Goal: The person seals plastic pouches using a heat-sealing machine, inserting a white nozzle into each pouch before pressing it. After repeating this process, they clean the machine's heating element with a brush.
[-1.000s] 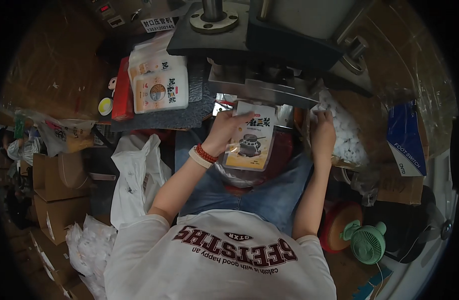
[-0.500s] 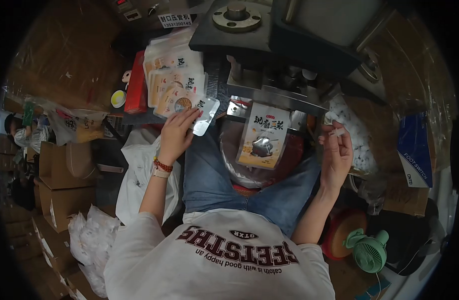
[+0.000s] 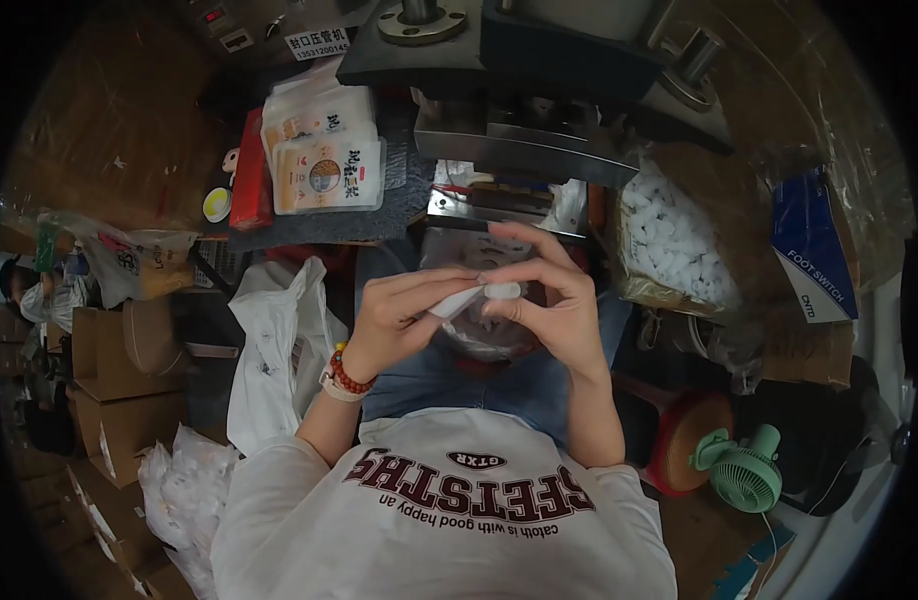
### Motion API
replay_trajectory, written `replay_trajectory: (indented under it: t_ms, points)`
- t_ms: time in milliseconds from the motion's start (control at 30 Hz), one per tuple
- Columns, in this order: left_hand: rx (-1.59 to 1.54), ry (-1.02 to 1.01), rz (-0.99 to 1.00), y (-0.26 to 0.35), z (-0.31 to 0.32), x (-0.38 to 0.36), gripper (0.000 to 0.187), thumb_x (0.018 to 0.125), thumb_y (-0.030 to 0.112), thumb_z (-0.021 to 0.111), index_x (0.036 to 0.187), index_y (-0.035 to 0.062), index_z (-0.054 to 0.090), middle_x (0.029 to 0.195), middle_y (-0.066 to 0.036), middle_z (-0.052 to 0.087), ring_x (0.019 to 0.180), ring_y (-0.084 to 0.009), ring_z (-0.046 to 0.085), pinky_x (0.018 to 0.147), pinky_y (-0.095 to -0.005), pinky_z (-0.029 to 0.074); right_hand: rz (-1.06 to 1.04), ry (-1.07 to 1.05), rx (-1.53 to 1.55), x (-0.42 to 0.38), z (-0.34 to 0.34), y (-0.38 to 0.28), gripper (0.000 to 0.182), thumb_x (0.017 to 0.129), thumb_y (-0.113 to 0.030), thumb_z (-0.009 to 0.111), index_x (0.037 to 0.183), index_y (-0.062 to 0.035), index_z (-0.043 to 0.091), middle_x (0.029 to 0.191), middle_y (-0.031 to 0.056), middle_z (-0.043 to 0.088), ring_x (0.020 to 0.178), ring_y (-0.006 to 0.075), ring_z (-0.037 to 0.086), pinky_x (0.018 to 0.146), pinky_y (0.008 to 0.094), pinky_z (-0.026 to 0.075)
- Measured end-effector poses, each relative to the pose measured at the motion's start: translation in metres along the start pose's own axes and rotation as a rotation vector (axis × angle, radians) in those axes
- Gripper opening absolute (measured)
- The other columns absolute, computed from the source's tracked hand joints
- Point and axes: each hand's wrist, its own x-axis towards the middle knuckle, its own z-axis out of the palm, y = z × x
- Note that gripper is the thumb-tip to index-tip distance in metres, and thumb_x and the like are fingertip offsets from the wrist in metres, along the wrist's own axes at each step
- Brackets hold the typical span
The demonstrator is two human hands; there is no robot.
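Observation:
In front of my lap, both hands are together. My left hand is closed on a pouch, seen nearly edge-on as a thin pale strip. Between thumb and fingers, my right hand pinches a small white plastic spout, right at the edge of the pouch. Below them, the clear plastic bag is partly hidden by my hands. Beyond stands a press machine with metal jaws. To the left lies a stack of printed pouches on a dark mat.
A box of small white plastic pieces stands right of the press. Near it is a blue foot switch box. A green fan sits at lower right, a white plastic bag at my left, and cardboard boxes farther left.
My left hand has taken the top pouch off the stack and brought it to the middle. My right hand has moved left to it. The pouch at the press jaws no longer shows there.

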Motion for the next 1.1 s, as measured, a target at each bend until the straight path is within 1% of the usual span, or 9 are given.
replay_trajectory:
  t_ms: [67,167,500,700,767,800,933,1000,1100]
  points:
    - [-0.12,0.002,-0.083,-0.012,0.02,-0.002,0.015,0.08,0.005,0.066,0.093,0.0014,0.07,0.089,-0.01,0.071,0.076,-0.0176,0.069,0.063,-0.0253,0.053,0.021,0.126,-0.141,0.0,-0.003,0.0,0.037,0.07,-0.005,0.076,0.105,-0.003,0.067,0.126,0.0127,0.056,0.118,0.0246,0.052,0.097,0.0331,0.041]
    - [-0.564,-0.135,-0.783,-0.045,0.053,0.003,0.025,0.089,0.021,0.067,0.091,-0.0031,0.07,0.077,-0.006,0.07,0.063,-0.0049,0.061,0.057,-0.0202,0.048,0.034,0.409,-0.337,-0.001,-0.023,-0.001,0.043,0.074,-0.01,0.076,0.115,-0.0029,0.061,0.122,0.0136,0.057,0.117,0.0267,0.052,0.097,0.034,0.041]
    - [-1.099,-0.002,-1.018,-0.074,0.072,0.055,0.027,0.085,0.018,0.068,0.095,-0.0066,0.064,0.091,-0.013,0.069,0.075,-0.0175,0.069,0.065,-0.0273,0.055,0.451,0.438,-1.311,-0.003,-0.11,0.043,0.021,0.083,-0.01,0.06,0.102,-0.0032,0.063,0.103,0.0182,0.062,0.091,0.0392,0.06,0.076,0.0439,0.049]
    - [-0.406,-0.31,-0.713,-0.101,0.044,0.051,0.039,0.083,0.039,0.068,0.091,0.0007,0.068,0.077,-0.008,0.068,0.067,-0.0145,0.063,0.064,-0.0288,0.05,0.355,0.385,-1.297,-0.009,-0.127,0.056,0.026,0.081,-0.005,0.057,0.106,-0.0018,0.063,0.101,0.0202,0.063,0.089,0.0375,0.062,0.076,0.0434,0.048]
    - [0.011,0.035,-0.677,-0.08,0.0,0.056,0.047,0.082,0.045,0.067,0.105,0.0044,0.065,0.099,-0.011,0.068,0.09,-0.0219,0.064,0.081,-0.0368,0.049,0.33,0.422,-1.308,-0.007,-0.126,0.052,0.025,0.083,-0.005,0.058,0.107,-0.0016,0.062,0.1,0.0191,0.063,0.086,0.0355,0.062,0.075,0.0416,0.048]
    - [0.547,0.179,-0.333,-0.111,-0.011,0.037,0.065,0.079,0.054,0.066,0.125,0.009,0.056,0.13,-0.012,0.054,0.121,-0.0266,0.051,0.101,-0.0474,0.037,0.338,0.466,-1.337,-0.008,-0.128,0.047,0.025,0.084,-0.005,0.058,0.108,-0.0014,0.061,0.098,0.0181,0.063,0.084,0.0335,0.062,0.075,0.0397,0.048]
    - [0.784,-0.217,-0.322,-0.122,-0.057,-0.022,0.083,0.074,0.064,0.062,0.14,0.0165,0.042,0.149,-0.008,0.033,0.14,-0.0242,0.027,0.111,-0.0598,0.008,-0.04,0.618,-1.074,-0.011,-0.117,0.031,0.021,0.092,-0.01,0.055,0.11,0.0,0.06,0.099,0.0135,0.062,0.078,0.0227,0.061,0.073,0.0333,0.048]
    - [0.824,-0.215,-0.174,-0.119,-0.063,-0.038,0.063,0.078,0.045,0.068,0.132,0.018,0.052,0.14,-0.008,0.047,0.132,-0.0234,0.041,0.109,-0.0523,0.026,0.069,0.737,-0.26,-0.011,-0.092,0.02,0.022,0.097,-0.014,0.052,0.113,0.0009,0.057,0.106,0.0103,0.059,0.079,0.0138,0.058,0.072,0.0289,0.049]
    - [0.573,0.004,-0.254,-0.095,-0.056,-0.039,0.045,0.068,-0.005,0.06,0.107,0.0149,0.07,0.098,-0.007,0.07,0.093,-0.0234,0.068,0.079,-0.0301,0.053,-0.031,0.567,0.043,-0.007,-0.051,0.0,0.023,0.097,-0.012,0.052,0.116,0.0014,0.052,0.11,0.011,0.056,0.085,0.0162,0.06,0.076,0.0303,0.051]
